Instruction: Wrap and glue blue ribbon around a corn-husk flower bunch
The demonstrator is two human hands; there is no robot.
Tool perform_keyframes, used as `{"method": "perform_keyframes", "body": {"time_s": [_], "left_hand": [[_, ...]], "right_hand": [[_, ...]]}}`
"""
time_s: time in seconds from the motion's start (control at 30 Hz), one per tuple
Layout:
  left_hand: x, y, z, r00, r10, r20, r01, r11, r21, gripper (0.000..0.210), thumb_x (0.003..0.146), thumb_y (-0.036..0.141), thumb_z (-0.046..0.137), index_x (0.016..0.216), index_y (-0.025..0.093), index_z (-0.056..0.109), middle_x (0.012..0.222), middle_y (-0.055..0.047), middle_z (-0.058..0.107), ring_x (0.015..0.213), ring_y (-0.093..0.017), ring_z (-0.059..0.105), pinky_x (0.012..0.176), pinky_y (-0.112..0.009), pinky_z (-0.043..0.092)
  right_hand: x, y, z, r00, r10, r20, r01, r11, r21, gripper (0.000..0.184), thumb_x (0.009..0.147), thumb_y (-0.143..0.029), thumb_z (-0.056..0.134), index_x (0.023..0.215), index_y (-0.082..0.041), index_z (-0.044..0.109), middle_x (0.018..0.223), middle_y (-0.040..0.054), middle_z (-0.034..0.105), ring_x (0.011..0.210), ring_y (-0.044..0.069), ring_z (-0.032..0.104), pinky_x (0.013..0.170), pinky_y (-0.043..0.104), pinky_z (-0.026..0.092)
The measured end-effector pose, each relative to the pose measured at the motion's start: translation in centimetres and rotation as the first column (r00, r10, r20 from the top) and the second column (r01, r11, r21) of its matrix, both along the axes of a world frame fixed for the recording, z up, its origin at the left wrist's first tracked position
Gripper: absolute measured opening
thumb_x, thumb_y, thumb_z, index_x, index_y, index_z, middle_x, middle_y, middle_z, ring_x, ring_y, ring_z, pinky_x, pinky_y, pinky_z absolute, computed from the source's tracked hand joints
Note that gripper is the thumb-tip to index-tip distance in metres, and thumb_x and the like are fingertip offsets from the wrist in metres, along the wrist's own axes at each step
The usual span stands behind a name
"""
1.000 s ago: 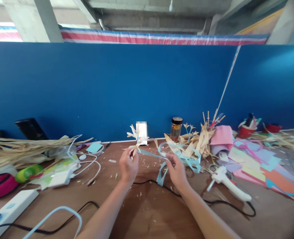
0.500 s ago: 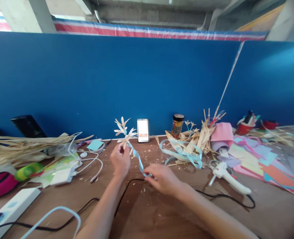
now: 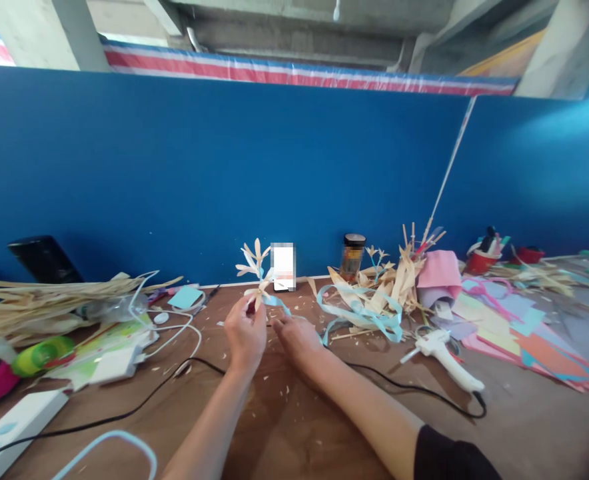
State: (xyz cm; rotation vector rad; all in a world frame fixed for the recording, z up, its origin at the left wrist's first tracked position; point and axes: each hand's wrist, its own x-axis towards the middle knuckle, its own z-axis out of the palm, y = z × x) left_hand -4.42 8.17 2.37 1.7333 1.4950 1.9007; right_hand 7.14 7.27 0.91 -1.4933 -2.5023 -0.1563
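Pinched in my left hand point(image 3: 246, 331) is a flower sprig point(image 3: 257, 263) with pale, husk-like petals, held upright above the table; the fingers hide its lower stem. From the sprig a light blue ribbon point(image 3: 277, 303) runs to the right. My right hand point(image 3: 297, 337) is closed at the ribbon's other visible end, palm down, low over the wood; the fingertips are partly hidden. A loose coil of the same blue ribbon point(image 3: 359, 307) lies to the right, beside dry husks point(image 3: 408, 277) and a smaller flower sprig point(image 3: 376, 260).
A white glue gun point(image 3: 447, 360) with a black cord lies at right, near coloured paper sheets point(image 3: 539, 343). Behind my hands, a phone point(image 3: 283, 267) stands against the blue partition point(image 3: 274, 153), left of a lidded jar point(image 3: 353, 257). At left are cables and a power strip point(image 3: 19, 427).
My right hand has moved up and left, closer to my left hand, and the ribbon span between them is shorter. The head view has shifted slightly.
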Motion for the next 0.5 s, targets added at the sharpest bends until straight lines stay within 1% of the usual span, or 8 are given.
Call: {"method": "perform_keyframes", "body": {"time_s": [0.1,0.2,0.27,0.3,0.37,0.43,0.47,0.5], "left_hand": [[0.2,-0.3,-0.1,0.999,-0.035,0.032,0.036,0.999,-0.037,0.021,0.077,0.029,0.047,0.079,0.015,0.061,0.064,-0.001,0.058,0.056,-0.012,0.050,0.055,-0.021,0.039],[0.5,-0.8,0.0,0.998,-0.052,0.039,0.055,0.995,-0.081,0.020,0.077,0.030,0.048,0.079,0.015,0.061,0.065,-0.002,0.061,0.057,-0.012,0.052,0.057,-0.021,0.040],[0.7,-1.1,0.1,0.996,-0.073,0.046,0.078,0.990,-0.115,0.021,0.076,0.031,0.049,0.079,0.015,0.062,0.065,-0.002,0.062,0.057,-0.013,0.053,0.057,-0.022,0.040],[0.8,-1.3,0.1,0.994,-0.094,0.050,0.100,0.986,-0.132,0.022,0.076,0.032,0.049,0.079,0.015,0.062,0.065,-0.002,0.062,0.057,-0.013,0.054,0.057,-0.022,0.040],[1.2,-1.6,0.1,0.988,-0.140,0.058,0.148,0.977,-0.155,0.023,0.076,0.033,0.048,0.081,0.015,0.063,0.067,-0.002,0.063,0.058,-0.013,0.054,0.057,-0.022,0.040],[1.6,-1.9,-0.1,0.979,-0.193,0.072,0.202,0.964,-0.173,0.024,0.076,0.033,0.048,0.082,0.015,0.063,0.070,-0.002,0.064,0.062,-0.014,0.054,0.058,-0.022,0.041],[1.9,-2.0,-0.2,0.971,-0.226,0.084,0.238,0.954,-0.181,0.024,0.076,0.033,0.049,0.082,0.015,0.064,0.071,-0.002,0.064,0.064,-0.014,0.055,0.059,-0.023,0.041],[2.3,-2.1,-0.4,0.958,-0.270,0.096,0.284,0.940,-0.190,0.024,0.076,0.032,0.049,0.082,0.015,0.064,0.072,-0.003,0.065,0.065,-0.015,0.056,0.060,-0.023,0.042]], "right_hand": [[0.4,-1.5,-0.5,1.000,0.011,-0.027,-0.011,1.000,0.001,0.022,0.083,-0.018,0.041,0.101,-0.023,0.052,0.101,0.0061,0.059,0.077,0.017,0.060,0.059,0.024,0.042],[1.7,-3.5,-0.7,0.995,0.021,-0.093,-0.021,1.000,0.003,0.019,0.085,-0.021,0.038,0.087,-0.021,0.057,0.088,0.0044,0.061,0.074,0.015,0.059,0.060,0.023,0.040],[2.7,-4.5,-0.5,0.965,0.028,-0.261,-0.023,1.000,0.020,0.018,0.083,-0.023,0.041,0.081,-0.020,0.058,0.081,0.0034,0.060,0.073,0.014,0.057,0.063,0.022,0.038],[3.1,-4.7,-0.2,0.930,0.017,-0.366,-0.007,1.000,0.029,0.017,0.082,-0.023,0.042,0.079,-0.020,0.058,0.078,0.0029,0.060,0.071,0.014,0.056,0.063,0.022,0.038],[3.9,-4.6,0.3,0.811,-0.037,-0.583,0.074,0.996,0.041,0.017,0.081,-0.025,0.043,0.076,-0.019,0.057,0.074,0.0025,0.059,0.068,0.013,0.054,0.062,0.022,0.038],[4.4,-4.1,0.8,0.632,-0.096,-0.769,0.169,0.986,0.016,0.018,0.082,-0.028,0.042,0.079,-0.018,0.057,0.073,0.0030,0.058,0.065,0.013,0.052,0.061,0.023,0.039],[4.5,-3.8,0.9,0.533,-0.116,-0.838,0.185,0.983,-0.018,0.019,0.082,-0.031,0.042,0.083,-0.017,0.056,0.075,0.0037,0.059,0.064,0.013,0.053,0.061,0.023,0.040],[4.5,-3.4,0.9,0.442,-0.127,-0.888,0.163,0.985,-0.060,0.021,0.081,-0.033,0.043,0.087,-0.017,0.056,0.078,0.0045,0.060,0.065,0.014,0.053,0.061,0.024,0.041]]}}
